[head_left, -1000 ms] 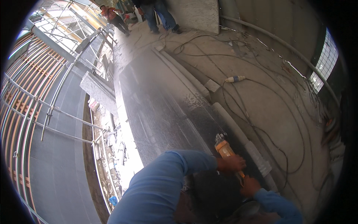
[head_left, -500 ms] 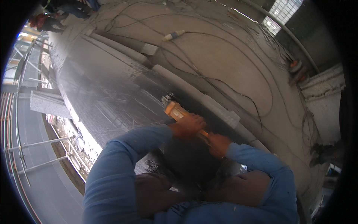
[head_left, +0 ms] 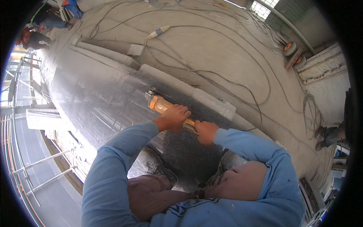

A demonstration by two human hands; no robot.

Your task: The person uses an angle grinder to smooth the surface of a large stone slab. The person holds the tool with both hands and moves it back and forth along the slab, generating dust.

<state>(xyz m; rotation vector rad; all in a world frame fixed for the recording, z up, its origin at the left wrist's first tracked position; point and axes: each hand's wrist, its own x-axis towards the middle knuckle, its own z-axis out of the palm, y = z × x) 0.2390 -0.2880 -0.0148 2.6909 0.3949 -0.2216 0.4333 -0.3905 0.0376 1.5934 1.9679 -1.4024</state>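
An orange angle grinder lies across the middle of the view, its metal head and disc at the upper left end. My left hand is wrapped round the body just behind the head. Farther back, my right hand grips the rear end of the tool. The disc meets a dark grey stone slab, and a pale streak of dust trails from it toward the upper left. Light scratches and dust mark the slab's surface. My fingers hide part of the grinder's body.
Pale stone strips run along the slab's far side. A cable with a connector loops over the dusty floor. Metal scaffold rails stand at the left. Other people are at the far left; another person's legs show at the right.
The grinder and both hands now appear farther left and slightly higher in view. The whole scene has shifted too, and the picture is brighter. Both hands keep their grip.
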